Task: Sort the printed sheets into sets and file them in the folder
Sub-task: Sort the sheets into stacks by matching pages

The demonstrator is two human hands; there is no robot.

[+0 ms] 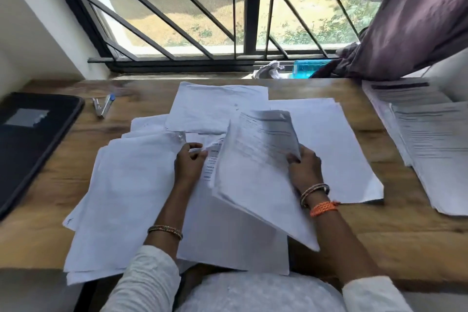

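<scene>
Loose white printed sheets lie spread over the wooden desk in front of me. My right hand grips the upper right edge of a tilted bundle of printed sheets, lifted off the pile. My left hand pinches the edge of a sheet with blue headings under that bundle. A dark folder lies shut at the desk's left edge. Two sorted stacks of printed pages sit at the right.
A stapler and a blue-capped pen lie near the folder. A crumpled paper and a blue box rest on the window sill. A purple curtain hangs at the upper right.
</scene>
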